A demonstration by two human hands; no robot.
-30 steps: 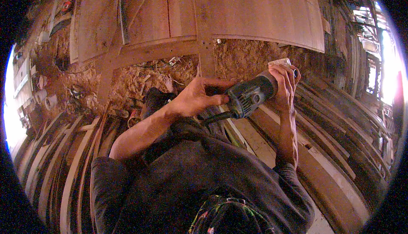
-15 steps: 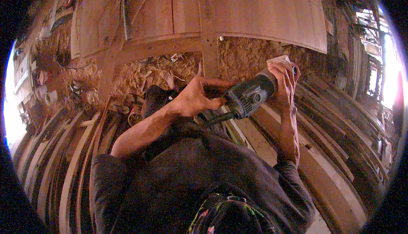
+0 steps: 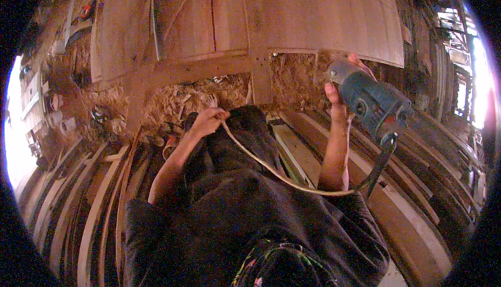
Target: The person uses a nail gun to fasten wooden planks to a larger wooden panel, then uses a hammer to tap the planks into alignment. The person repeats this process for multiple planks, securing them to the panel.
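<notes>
My right hand (image 3: 340, 110) grips a corded power tool (image 3: 370, 99) by its front end. The tool has a dark blue-grey motor housing and a metal-coloured head, and is held up at the right, its cord end tilted down toward me. From that end the pale cord (image 3: 274, 171) loops across my lap to my left hand (image 3: 207, 122). My left fingers are closed on the cord above my dark trousers. What the tool's working face carries is hidden from this side.
A large wooden panel (image 3: 323, 15) lies on a timber frame ahead, a hammer-shaped tool (image 3: 156, 23) resting on it. Long boards (image 3: 91, 203) lie on the left, and more timber (image 3: 402, 208) on the right. Wood shavings (image 3: 177, 91) litter the ground beneath the frame.
My left hand has left the tool's rear end and now holds the cord, lower and nearer my lap. My right hand has turned the tool so its cord end points right and down.
</notes>
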